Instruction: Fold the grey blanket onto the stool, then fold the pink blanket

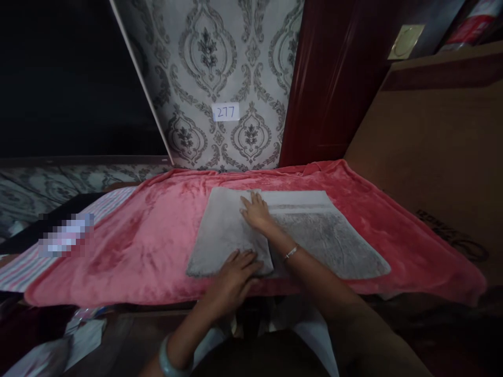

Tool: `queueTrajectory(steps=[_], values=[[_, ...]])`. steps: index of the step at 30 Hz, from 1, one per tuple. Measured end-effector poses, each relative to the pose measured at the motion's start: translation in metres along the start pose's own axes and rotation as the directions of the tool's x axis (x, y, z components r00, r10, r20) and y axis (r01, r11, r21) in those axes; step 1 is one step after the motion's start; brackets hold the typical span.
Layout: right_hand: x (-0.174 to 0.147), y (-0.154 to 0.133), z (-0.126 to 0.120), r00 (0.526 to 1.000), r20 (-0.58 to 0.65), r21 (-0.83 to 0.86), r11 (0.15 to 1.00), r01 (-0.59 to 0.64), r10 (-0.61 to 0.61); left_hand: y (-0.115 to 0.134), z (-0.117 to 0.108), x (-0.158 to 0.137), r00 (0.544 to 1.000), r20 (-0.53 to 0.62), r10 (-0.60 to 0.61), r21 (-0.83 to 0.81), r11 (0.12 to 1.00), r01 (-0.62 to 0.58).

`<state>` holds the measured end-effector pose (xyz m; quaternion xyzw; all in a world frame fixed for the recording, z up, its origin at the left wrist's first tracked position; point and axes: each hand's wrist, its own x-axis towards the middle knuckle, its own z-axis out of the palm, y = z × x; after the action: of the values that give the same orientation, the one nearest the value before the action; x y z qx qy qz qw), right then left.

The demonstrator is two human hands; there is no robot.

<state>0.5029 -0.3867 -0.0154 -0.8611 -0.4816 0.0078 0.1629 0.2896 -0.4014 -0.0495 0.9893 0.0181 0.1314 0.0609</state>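
A grey towel point(314, 238) lies spread on a pink plush blanket point(157, 220), with pale bands near its far edge. Its left part is a lighter grey layer point(222, 225), which looks folded over, ending in a straight edge near the middle. My right hand point(256, 212) rests flat on the far right corner of this layer, fingers spread. Near the front edge of the same layer, my left hand point(236, 275) lies with its fingers stretched out on the cloth. Neither hand grips anything.
A large cardboard box point(440, 146) stands at the right, beside a dark red wooden panel point(326, 78). A dark screen point(74, 78) is at the left. The wallpapered wall behind bears a paper label point(225, 111) reading 277. Striped cloth point(110, 201) shows at the blanket's left.
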Motion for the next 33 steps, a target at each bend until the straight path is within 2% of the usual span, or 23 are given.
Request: queueTrajectory(steps=[2,4,6,9,15,17,19,22,24,25,27,33], values=[[-0.012,-0.007,0.003,0.990,0.036,0.008,0.990,0.139,-0.140,-0.016,-0.017,-0.001,0.994,-0.033,-0.102,-0.004,0.995,0.102],[-0.023,-0.007,0.011,0.971,0.108,0.013,0.977,0.211,-0.211,-0.032,-0.024,-0.004,0.962,-0.077,-0.263,0.083,0.960,0.269],[-0.031,-0.004,0.021,0.964,0.147,0.005,0.974,0.224,-0.223,-0.043,-0.019,-0.008,0.917,-0.095,-0.387,0.171,0.901,0.398],[-0.036,0.002,0.031,0.968,0.134,0.000,0.977,0.215,-0.213,-0.051,-0.002,-0.015,0.889,-0.088,-0.450,0.224,0.860,0.458],[-0.022,-0.005,0.021,0.960,0.184,0.010,0.977,0.212,-0.210,-0.057,0.014,-0.023,0.919,-0.160,-0.361,0.273,0.878,0.392],[-0.011,-0.016,0.018,0.948,0.179,0.028,0.964,0.263,-0.264,-0.060,0.017,-0.024,0.933,-0.191,-0.305,0.287,0.891,0.351],[0.001,-0.028,0.021,0.906,0.170,0.069,0.921,0.383,-0.389,-0.062,0.020,-0.026,0.938,-0.222,-0.267,0.303,0.895,0.326],[0.020,-0.042,0.033,0.785,0.206,0.133,0.812,0.569,-0.584,-0.064,0.025,-0.028,0.935,-0.265,-0.237,0.339,0.884,0.321],[0.034,-0.045,0.041,0.728,0.232,0.157,0.763,0.627,-0.646,-0.064,0.026,-0.030,0.935,-0.282,-0.215,0.361,0.879,0.311],[0.042,-0.045,0.043,0.718,0.238,0.161,0.755,0.635,-0.654,-0.064,0.026,-0.031,0.937,-0.287,-0.201,0.369,0.879,0.301],[0.057,-0.043,0.046,0.729,0.251,0.156,0.770,0.619,-0.637,-0.064,0.026,-0.032,0.938,-0.297,-0.180,0.378,0.880,0.289],[0.095,-0.034,0.047,0.816,0.292,0.103,0.865,0.492,-0.499,-0.064,0.027,-0.033,0.935,-0.314,-0.165,0.391,0.875,0.285]])
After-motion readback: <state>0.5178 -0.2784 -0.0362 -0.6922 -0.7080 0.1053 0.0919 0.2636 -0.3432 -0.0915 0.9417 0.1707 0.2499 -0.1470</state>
